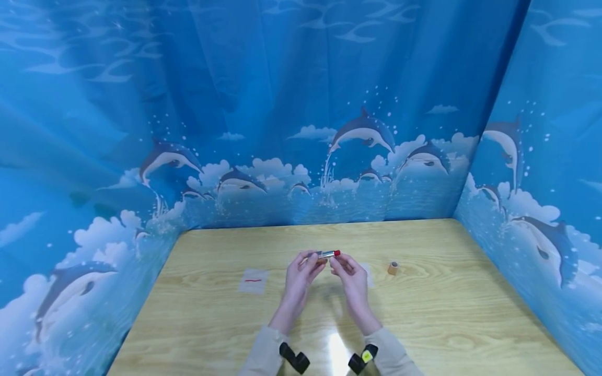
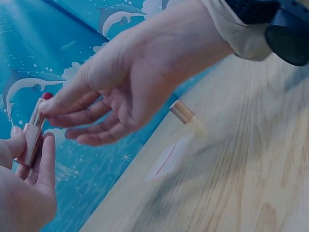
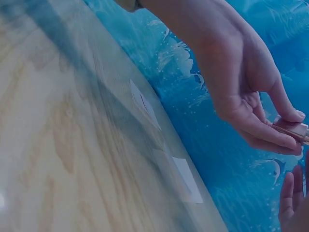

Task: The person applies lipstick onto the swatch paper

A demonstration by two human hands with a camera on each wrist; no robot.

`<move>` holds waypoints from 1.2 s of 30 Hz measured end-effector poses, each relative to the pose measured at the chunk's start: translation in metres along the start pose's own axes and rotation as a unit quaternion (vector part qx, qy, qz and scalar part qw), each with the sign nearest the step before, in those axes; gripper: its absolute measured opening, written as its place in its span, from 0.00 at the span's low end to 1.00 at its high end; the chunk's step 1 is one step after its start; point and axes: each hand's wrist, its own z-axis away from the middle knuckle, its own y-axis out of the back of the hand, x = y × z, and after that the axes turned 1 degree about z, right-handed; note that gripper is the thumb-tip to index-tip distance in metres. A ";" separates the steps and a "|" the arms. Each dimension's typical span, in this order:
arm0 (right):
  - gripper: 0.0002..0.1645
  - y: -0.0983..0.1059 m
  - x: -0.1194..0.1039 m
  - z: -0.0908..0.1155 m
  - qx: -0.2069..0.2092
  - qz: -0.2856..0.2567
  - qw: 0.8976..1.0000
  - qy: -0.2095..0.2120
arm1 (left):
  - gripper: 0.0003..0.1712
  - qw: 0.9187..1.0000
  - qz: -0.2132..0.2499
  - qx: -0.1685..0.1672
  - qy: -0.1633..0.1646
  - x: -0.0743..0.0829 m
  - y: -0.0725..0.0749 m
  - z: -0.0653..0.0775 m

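Between both hands, raised over the table, is a lipstick [image 1: 328,254] with its red tip out, pointing right. My left hand [image 1: 299,277] grips its base between thumb and fingers; the left wrist view shows the shiny base [image 2: 32,137] in that hand. My right hand [image 1: 354,282] is at the tip end, with thumb and index finger pinching the tube just below the red tip [image 2: 47,95]. The remaining right fingers are loosely bent. The lipstick's cap [image 1: 392,268] stands apart on the table, to the right of my right hand.
A small white paper [image 1: 253,287] with a red stroke lies left of my hands on the wooden table [image 1: 211,324]. Another paper [image 1: 369,277], partly behind my right hand, bears a red line in the left wrist view. Dolphin-print curtains [image 1: 263,130] surround the table.
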 end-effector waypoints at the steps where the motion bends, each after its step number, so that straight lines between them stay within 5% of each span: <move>1: 0.19 0.000 -0.002 -0.001 -0.002 0.006 1.000 0.007 | 0.22 1.000 -0.005 -0.002 0.002 -0.001 0.001 0.000; 11: 0.19 0.003 -0.015 -0.008 -0.048 0.082 0.994 0.047 | 0.21 0.999 -0.037 -0.015 0.013 -0.007 0.008 0.004; 24: 0.20 0.000 -0.023 -0.006 -0.106 0.159 0.981 0.022 | 0.21 0.993 -0.107 -0.041 0.014 -0.016 0.013 0.019; 36: 0.20 -0.001 -0.021 -0.006 -0.100 0.173 0.980 0.014 | 0.24 0.991 -0.134 0.011 0.015 -0.019 0.013 0.020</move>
